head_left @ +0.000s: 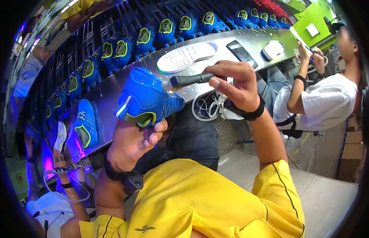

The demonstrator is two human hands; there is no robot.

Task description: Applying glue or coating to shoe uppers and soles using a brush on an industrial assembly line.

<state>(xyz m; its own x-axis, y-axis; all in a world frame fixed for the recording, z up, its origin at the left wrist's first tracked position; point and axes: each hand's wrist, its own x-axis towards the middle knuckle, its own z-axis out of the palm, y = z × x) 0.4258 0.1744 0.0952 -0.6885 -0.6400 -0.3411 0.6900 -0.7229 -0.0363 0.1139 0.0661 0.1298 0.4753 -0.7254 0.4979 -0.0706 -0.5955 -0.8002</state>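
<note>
Blue shoe [147, 99] at frame centre, gripped upside down by the left hand [131, 142]; the right hand [236, 85] grasps a brush [188, 80], apparently coating its bottom; steadiness needed.

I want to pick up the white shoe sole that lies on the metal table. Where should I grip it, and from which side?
Grip the white shoe sole at its narrow middle, across the width, coming from above. It lies flat with its tread side up, so the two long edges are free. The phone lies close to its right end, and the right hand with the brush works just in front, so the middle looks safest.
</note>
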